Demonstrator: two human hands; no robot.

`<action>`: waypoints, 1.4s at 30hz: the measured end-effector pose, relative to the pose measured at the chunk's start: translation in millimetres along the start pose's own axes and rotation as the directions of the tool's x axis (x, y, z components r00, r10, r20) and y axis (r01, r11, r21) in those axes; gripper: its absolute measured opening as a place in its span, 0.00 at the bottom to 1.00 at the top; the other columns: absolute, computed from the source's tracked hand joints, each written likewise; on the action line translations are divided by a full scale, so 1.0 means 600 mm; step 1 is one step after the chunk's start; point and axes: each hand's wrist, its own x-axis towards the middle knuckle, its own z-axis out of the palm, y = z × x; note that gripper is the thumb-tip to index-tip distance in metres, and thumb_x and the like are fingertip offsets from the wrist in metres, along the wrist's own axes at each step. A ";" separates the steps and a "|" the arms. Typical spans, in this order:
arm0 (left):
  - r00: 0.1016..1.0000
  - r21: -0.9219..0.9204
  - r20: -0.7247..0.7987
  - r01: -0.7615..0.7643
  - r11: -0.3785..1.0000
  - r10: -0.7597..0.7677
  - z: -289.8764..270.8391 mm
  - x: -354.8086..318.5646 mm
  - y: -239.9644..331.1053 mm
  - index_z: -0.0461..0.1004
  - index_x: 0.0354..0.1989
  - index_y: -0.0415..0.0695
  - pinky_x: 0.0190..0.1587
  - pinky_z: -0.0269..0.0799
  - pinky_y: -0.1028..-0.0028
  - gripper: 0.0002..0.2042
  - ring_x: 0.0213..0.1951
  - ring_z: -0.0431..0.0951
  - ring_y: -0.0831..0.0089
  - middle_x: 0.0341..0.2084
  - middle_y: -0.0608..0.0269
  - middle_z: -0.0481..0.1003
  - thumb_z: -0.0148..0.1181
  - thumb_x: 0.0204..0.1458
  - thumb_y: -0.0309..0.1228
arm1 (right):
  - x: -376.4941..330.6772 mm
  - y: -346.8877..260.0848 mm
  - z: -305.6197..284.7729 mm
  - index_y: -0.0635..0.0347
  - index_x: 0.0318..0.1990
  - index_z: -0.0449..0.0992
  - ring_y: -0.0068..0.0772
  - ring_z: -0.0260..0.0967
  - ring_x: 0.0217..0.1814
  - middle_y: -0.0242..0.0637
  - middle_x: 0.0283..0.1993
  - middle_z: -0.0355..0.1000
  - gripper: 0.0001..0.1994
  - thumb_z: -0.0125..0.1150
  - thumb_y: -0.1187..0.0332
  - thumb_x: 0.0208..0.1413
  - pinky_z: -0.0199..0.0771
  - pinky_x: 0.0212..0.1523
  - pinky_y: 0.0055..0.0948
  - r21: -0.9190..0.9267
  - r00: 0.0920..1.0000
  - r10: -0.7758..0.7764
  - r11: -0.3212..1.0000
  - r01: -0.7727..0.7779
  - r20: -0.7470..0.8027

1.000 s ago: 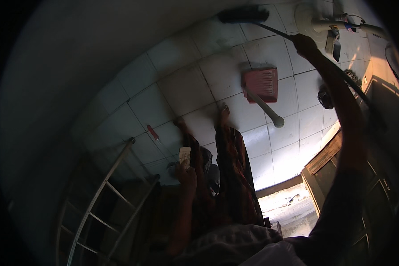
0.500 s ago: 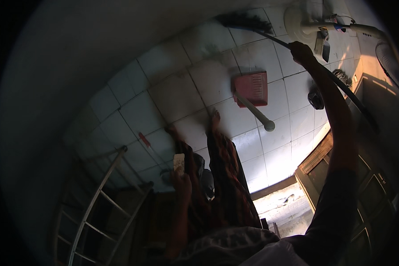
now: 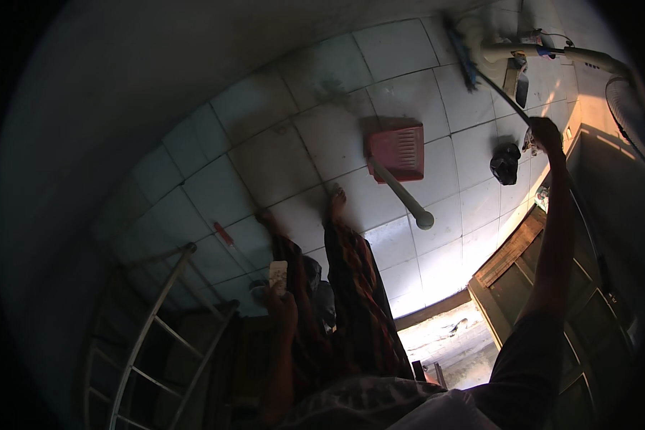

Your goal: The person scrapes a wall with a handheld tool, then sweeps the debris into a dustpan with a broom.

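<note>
My right hand [image 3: 546, 134] grips the long dark handle of a broom [image 3: 496, 87]. The broom's blurred head [image 3: 460, 44] rests on the white floor tiles at the far upper right. My left hand [image 3: 282, 304] hangs low by my leg and holds a small pale phone-like object [image 3: 278, 275]. A red dustpan [image 3: 396, 152] with a long pale handle [image 3: 401, 196] lies on the tiles ahead of my bare feet [image 3: 336, 197].
A white standing fan [image 3: 631, 93] and its base stand at the upper right, with a dark bundle [image 3: 505, 163] beside it. A wooden door and bright threshold [image 3: 512, 251] lie to the right. A metal rack [image 3: 158, 322] stands at lower left. A small red item [image 3: 223, 233] lies on the tiles.
The broom head has swept to the right across the far tiles and my right arm has followed. The view has shifted, with the dustpan now nearer the middle. My left hand keeps its hold.
</note>
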 end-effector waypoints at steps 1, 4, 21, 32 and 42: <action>0.999 0.014 -0.021 -0.036 0.999 0.036 0.003 0.001 0.000 0.70 0.48 0.40 0.56 0.59 0.52 0.18 0.51 0.64 0.43 0.46 0.42 0.65 0.52 0.46 0.26 | 0.057 -0.001 0.015 0.60 0.33 0.74 0.45 0.73 0.37 0.45 0.33 0.74 0.07 0.54 0.67 0.51 0.73 0.38 0.41 0.345 0.969 0.234 0.905 -0.248 0.083; 0.994 0.037 -0.063 -0.082 0.996 0.084 0.009 0.003 0.000 0.70 0.47 0.38 0.54 0.61 0.52 0.17 0.49 0.66 0.44 0.44 0.43 0.66 0.52 0.46 0.25 | 0.209 -0.057 0.059 0.57 0.29 0.73 0.45 0.72 0.25 0.41 0.23 0.71 0.09 0.54 0.62 0.51 0.74 0.27 0.40 0.278 0.849 0.396 0.909 -0.310 -0.349; 0.986 0.045 0.120 -0.121 0.992 0.115 -0.005 0.019 0.101 0.72 0.43 0.36 0.53 0.65 0.55 0.14 0.48 0.69 0.46 0.43 0.41 0.69 0.52 0.47 0.27 | 0.144 -0.311 -0.153 0.54 0.25 0.72 0.31 0.74 0.26 0.35 0.23 0.70 0.04 0.54 0.70 0.51 0.74 0.24 0.30 0.039 0.870 -0.084 0.992 0.117 -0.486; 0.991 -0.011 -0.080 -0.107 0.994 0.106 -0.019 0.012 0.031 0.70 0.44 0.38 0.51 0.63 0.54 0.15 0.47 0.66 0.45 0.42 0.43 0.68 0.52 0.45 0.25 | 0.085 -0.293 -0.269 0.55 0.32 0.73 0.34 0.70 0.24 0.34 0.22 0.66 0.05 0.53 0.67 0.57 0.70 0.26 0.35 0.066 0.790 -0.180 0.961 0.268 -0.587; 1.000 -0.078 0.008 0.017 0.997 -0.016 -0.015 -0.019 0.025 0.70 0.47 0.37 0.55 0.61 0.55 0.16 0.50 0.65 0.47 0.45 0.43 0.66 0.54 0.48 0.26 | 0.179 -0.431 -0.319 0.60 0.35 0.74 0.38 0.73 0.27 0.39 0.26 0.72 0.06 0.54 0.69 0.56 0.73 0.29 0.37 -0.040 0.805 -0.400 0.903 0.427 -0.439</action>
